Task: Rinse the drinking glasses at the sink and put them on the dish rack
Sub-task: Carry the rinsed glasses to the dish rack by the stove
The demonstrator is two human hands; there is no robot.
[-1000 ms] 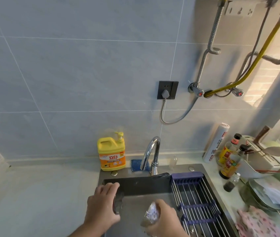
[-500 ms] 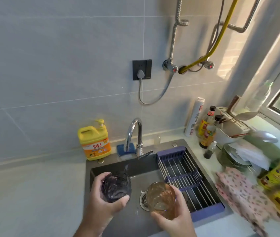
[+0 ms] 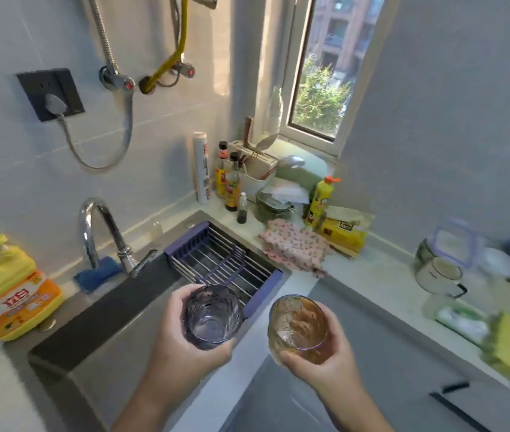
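Note:
My left hand (image 3: pixel 178 347) grips a purple textured glass (image 3: pixel 211 316), held upright over the near right part of the dark sink (image 3: pixel 91 325), just in front of the dish rack (image 3: pixel 225 263). My right hand (image 3: pixel 322 366) grips an amber glass (image 3: pixel 298 327), tilted towards me, out past the sink's right edge above the floor in front of the counter. The rack is a purple-framed wire rack spanning the sink's right side, with nothing on it. The chrome tap (image 3: pixel 101 235) stands behind the sink; no water runs.
A yellow detergent jug (image 3: pixel 7 291) stands left of the sink. A pink cloth (image 3: pixel 294 247), bottles (image 3: pixel 231 182), a knife block (image 3: pixel 256 169) and a yellow packet (image 3: pixel 340 232) crowd the corner counter. A white mug (image 3: pixel 440 275) and yellow sponge (image 3: pixel 509 344) sit on the right counter.
Both hands rose from inside the sink with the glasses and shifted right. My view swung right, bringing the window and right counter into sight.

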